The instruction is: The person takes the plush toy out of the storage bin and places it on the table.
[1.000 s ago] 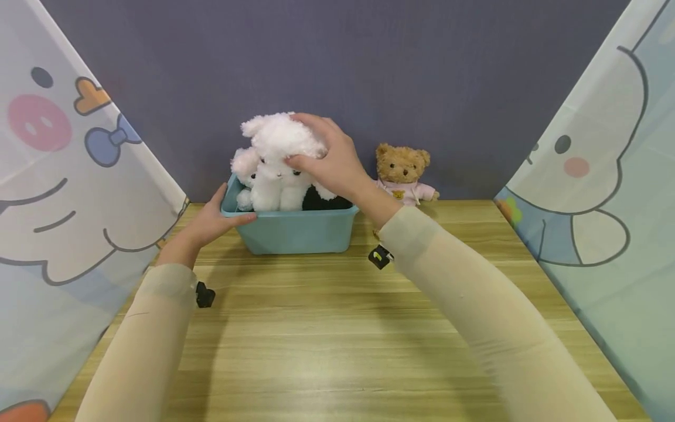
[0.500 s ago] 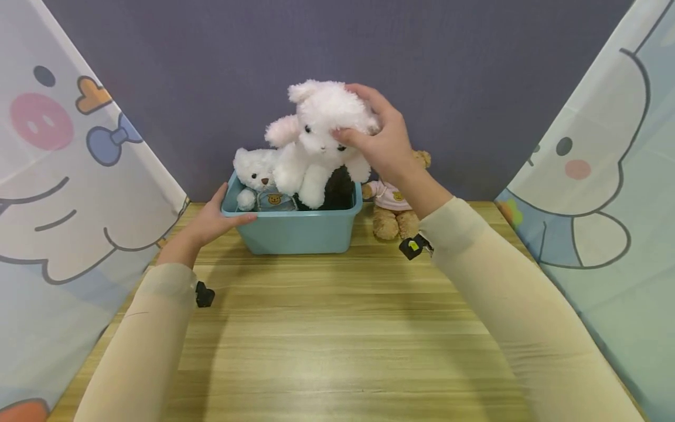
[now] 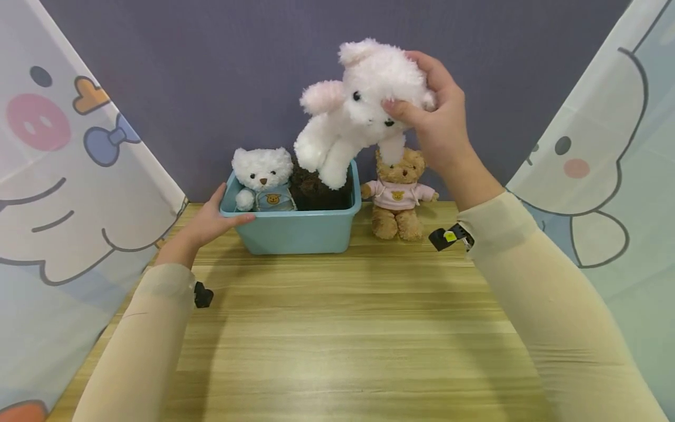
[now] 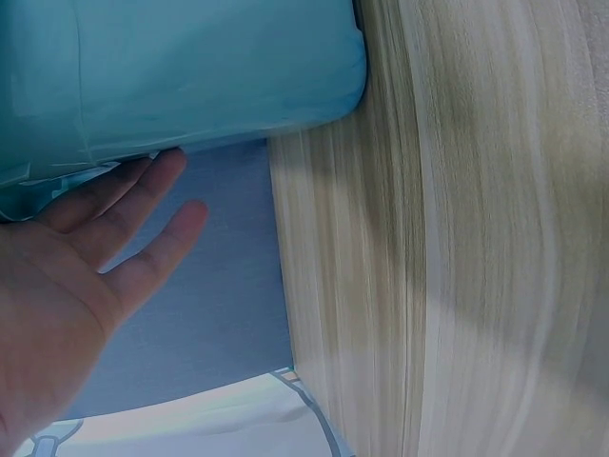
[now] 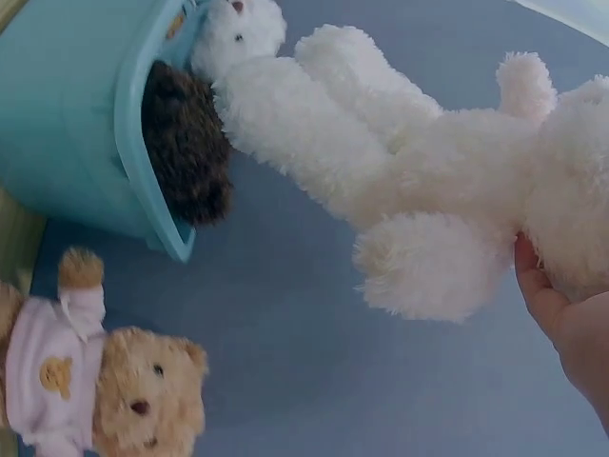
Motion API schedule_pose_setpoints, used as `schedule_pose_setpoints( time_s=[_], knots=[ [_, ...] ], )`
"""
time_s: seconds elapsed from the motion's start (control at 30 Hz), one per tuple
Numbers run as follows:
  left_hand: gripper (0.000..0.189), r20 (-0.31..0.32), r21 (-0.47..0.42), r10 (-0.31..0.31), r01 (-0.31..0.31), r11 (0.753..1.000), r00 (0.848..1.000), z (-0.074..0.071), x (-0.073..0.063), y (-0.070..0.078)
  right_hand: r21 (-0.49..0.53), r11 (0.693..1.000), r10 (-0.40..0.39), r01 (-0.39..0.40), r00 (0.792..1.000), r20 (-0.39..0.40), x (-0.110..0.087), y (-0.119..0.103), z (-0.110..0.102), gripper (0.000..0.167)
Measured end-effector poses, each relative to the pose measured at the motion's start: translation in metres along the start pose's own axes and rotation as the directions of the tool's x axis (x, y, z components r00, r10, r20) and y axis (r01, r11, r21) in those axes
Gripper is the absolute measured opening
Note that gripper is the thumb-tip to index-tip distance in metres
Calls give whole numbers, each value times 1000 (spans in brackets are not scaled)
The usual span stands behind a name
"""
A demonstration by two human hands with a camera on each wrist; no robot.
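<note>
My right hand (image 3: 440,114) grips a fluffy white plush toy (image 3: 364,117) by the head, thumb across its face near one eye. The toy hangs tilted above the right side of a light-blue plastic bin (image 3: 295,231). In the right wrist view the body and legs of the plush toy (image 5: 447,162) stretch toward the bin's mouth. My left hand (image 3: 208,223) rests at the bin's left corner, thumb along the front rim. The left wrist view shows the left hand's (image 4: 67,295) fingers mostly straight, tips touching the bin (image 4: 190,76).
Inside the bin sit a white teddy bear (image 3: 262,170) in blue clothing and a dark brown furry toy (image 3: 319,190). Just right of the bin, a tan teddy bear (image 3: 399,196) in a pink hoodie sits on the wooden table (image 3: 337,328), against a grey back panel (image 3: 211,70).
My right hand has lifted the white plush toy out of the bin, up and to the right, uncovering the white bear and dark brown toy. My left hand has stayed on the bin.
</note>
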State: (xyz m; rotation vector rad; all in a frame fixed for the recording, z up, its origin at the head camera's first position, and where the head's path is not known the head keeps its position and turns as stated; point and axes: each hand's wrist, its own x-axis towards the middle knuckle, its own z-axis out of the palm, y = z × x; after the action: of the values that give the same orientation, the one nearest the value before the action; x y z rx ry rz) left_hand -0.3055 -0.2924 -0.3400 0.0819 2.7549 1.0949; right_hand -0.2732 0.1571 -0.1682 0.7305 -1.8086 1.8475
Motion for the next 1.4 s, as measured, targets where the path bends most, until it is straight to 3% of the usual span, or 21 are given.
schedule_pose_setpoints(
  time_s=[0.13,0.27,0.4,0.6,0.8,1.1,1.27,1.4],
  knots=[
    [131,0,8,-3,3,1000,1000,0,-1,0,93,995,-20,24,999,-39,6,-3,-15,59],
    [131,-5,8,2,-2,1000,1000,1,-2,1,111,994,-9,17,997,-76,7,-4,-32,58],
    [131,-8,20,3,-3,1000,1000,0,-4,1,64,998,27,-21,994,-108,4,-3,-49,58],
    [132,-11,22,1,-1,1000,1000,-1,-3,2,-87,990,100,-114,984,-148,0,4,-72,62],
    [132,-8,26,-7,8,1000,1000,-2,-3,1,-325,920,171,-218,971,-169,-5,11,-91,64],
    [132,-12,22,-9,10,1000,1000,-1,-5,2,-433,843,268,-320,947,-177,-12,19,-117,67],
    [132,-16,4,-3,3,1000,1000,0,-5,3,-538,767,317,-350,935,-156,-18,20,-135,67],
    [132,-28,-4,-1,1,1000,1000,-1,-5,2,-632,683,378,-367,917,-125,-21,22,-150,68]
  ],
)
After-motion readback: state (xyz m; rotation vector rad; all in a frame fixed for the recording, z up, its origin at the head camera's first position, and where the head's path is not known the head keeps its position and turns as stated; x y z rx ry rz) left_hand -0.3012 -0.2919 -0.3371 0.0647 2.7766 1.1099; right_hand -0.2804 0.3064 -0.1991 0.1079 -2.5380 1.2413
